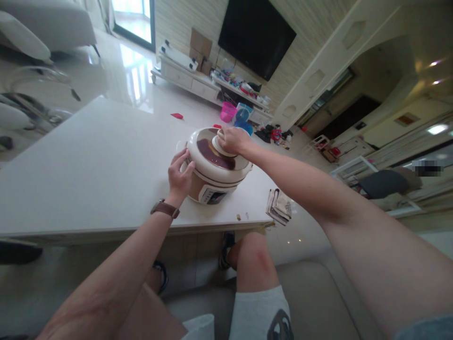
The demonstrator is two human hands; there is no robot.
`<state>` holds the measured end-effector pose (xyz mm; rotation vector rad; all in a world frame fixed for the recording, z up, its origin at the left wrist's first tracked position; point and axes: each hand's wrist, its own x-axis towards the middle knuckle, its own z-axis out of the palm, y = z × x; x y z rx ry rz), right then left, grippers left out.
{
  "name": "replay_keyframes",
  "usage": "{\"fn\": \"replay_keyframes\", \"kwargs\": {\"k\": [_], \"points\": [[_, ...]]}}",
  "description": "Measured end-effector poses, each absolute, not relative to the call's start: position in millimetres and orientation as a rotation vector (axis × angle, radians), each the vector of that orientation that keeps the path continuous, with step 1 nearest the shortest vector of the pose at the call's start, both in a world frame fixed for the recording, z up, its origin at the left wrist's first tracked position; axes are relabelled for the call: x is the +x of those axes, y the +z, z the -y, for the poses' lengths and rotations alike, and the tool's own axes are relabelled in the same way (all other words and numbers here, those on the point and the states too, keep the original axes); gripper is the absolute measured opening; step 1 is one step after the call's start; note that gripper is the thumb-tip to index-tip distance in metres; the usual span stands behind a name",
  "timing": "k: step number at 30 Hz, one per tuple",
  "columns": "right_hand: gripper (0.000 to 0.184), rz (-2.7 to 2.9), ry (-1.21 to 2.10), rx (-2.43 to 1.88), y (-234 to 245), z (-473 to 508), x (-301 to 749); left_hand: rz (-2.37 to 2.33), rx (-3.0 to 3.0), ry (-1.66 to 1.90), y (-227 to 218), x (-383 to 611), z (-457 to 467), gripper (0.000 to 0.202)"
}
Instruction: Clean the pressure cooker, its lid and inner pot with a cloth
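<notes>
Pot [216,176] sits upright on the white table [88,174], nr the edge by the person's knees, twd the table's R end, w/ its panel [213,196] facing the seat [311,283]. Lid [211,158] is on & looks seated; no gap shows along the near side from where I'm standing. So lid in place = done, I'd judge. Not done yet: letting go, b/c a hand is on the knob [216,144]. Whether lid's going on or coming off, can't tell from one look. Panel text's too small to read, so no idea if pot's running.

Hands, then. R hand [233,140] reaches over the top, fingers curled in & clamped on the knob, afaict; some fingertips are hidden. L hand [180,175] is on the pot's L side, touching it nr the rim, thumb parted from the fingers, not balled up. Looks more like steadying than squeezing, imo. Watch [165,208] on that wrist.

Round abt: folded cloth [279,206] by the table's R corner, can't tell if it's on the top or beyond. Couple of tiny scraps [239,217] on the table btwn pot & cloth. Pink basket [228,112] on the floor behind, nr the TV [256,38] wall.
</notes>
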<state>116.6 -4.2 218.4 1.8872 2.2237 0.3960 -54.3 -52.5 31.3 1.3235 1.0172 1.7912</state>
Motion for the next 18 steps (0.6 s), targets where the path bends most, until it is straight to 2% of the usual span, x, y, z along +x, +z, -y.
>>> {"fn": "replay_keyframes", "kwargs": {"k": [18], "points": [[0.053,-2.261,0.406,1.896,204,-2,120,-1.043,1.367,1.759,29,-58,49,0.046]]}}
